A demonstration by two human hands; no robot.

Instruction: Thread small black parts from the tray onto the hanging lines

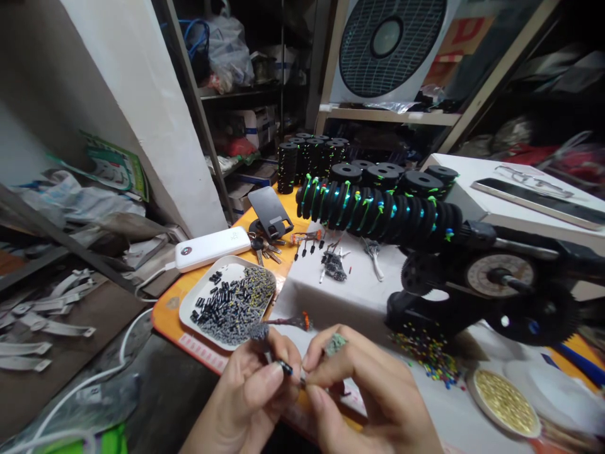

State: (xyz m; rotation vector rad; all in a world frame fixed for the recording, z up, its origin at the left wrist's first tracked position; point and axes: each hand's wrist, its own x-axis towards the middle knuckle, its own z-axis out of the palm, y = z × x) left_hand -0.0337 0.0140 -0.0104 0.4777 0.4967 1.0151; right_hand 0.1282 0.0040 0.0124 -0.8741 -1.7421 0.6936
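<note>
My left hand (pixel 250 391) pinches a small black cylindrical piece (pixel 285 367) between thumb and forefinger, low in the middle of the head view. Close against it, my right hand (pixel 368 384) has thumb and forefinger pressed together at a small dark part; what it grips is mostly hidden. Grey material (pixel 259 331) shows at a left fingertip, and a greenish wrap (pixel 334 344) sits on a right finger. Just left of my hands, a white tray (pixel 186 302) holds many small black and grey pieces. Behind them lies a thin bundle with orange ends (pixel 306 320).
A geared black device with a ridged roller (pixel 378 211) wound with green threads fills the right. Near it are colourful beads (pixel 435 359) and a dish of gold pieces (pixel 536 429). A white power bank (pixel 212 248), keys (pixel 265 247), black spools (pixel 314 157) and a fan (pixel 387 47) stand farther back.
</note>
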